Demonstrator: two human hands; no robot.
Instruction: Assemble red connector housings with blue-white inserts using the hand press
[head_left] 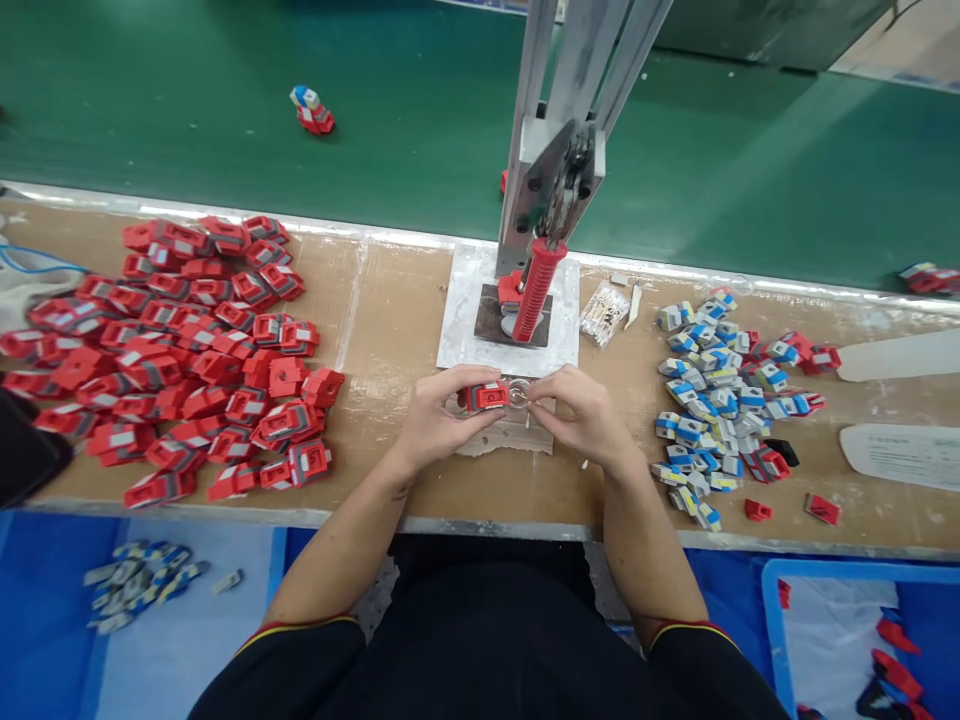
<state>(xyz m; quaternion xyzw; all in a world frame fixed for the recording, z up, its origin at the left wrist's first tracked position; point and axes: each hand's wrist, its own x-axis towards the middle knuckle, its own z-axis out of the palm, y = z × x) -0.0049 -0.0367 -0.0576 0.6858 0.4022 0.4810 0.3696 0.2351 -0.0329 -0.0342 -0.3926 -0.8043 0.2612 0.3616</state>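
Dark shirt (pixel 480 640) foremost; hands (pixel 442 420) at red piece (pixel 487 397), clear dish (pixel 518 392).

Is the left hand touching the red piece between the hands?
Touching: the head view shows the left hand pinching the red piece from two sides.

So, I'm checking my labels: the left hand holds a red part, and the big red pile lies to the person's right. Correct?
Not quite: the head view shows the big red pile to the person's left. The left hand does hold a red part.
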